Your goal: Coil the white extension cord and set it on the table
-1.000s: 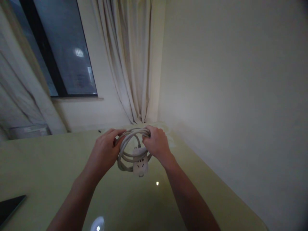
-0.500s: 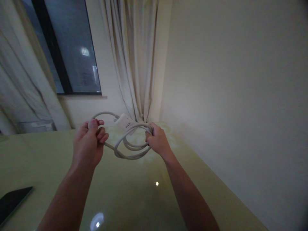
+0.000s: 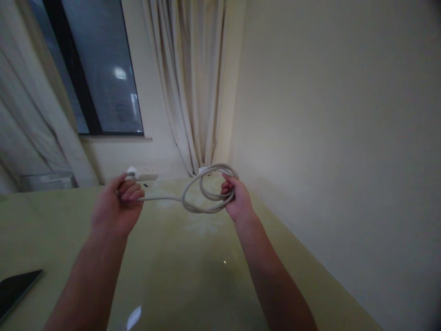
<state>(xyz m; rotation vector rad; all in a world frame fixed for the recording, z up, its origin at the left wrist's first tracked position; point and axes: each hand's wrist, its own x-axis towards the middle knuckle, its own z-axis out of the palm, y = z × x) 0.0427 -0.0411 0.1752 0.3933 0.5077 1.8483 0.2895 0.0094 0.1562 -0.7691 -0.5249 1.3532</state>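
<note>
A pale grey extension cord [image 3: 193,209] is stretched between my hands above the table, with several loops hanging in the air. My right hand [image 3: 237,197] is closed around the right side of the coil, its thumb on top. My left hand [image 3: 120,197] is closed on the cord's free run, which leads straight across to the loops. Just past the left fingertips a white rounded piece [image 3: 132,172] and a pale block [image 3: 148,174] show. Blur hides whether these are parts of the cord.
The glossy greenish table [image 3: 179,266] runs back to the wall [image 3: 327,138] at the right. A dark flat object [image 3: 17,289] lies at the left front. Curtains [image 3: 193,82] hang beside a window [image 3: 103,69] behind the table.
My hands have moved apart, the left one leftward and the right one to the right and slightly up. The cord between them is straighter. The white socket block no longer shows beside the coil.
</note>
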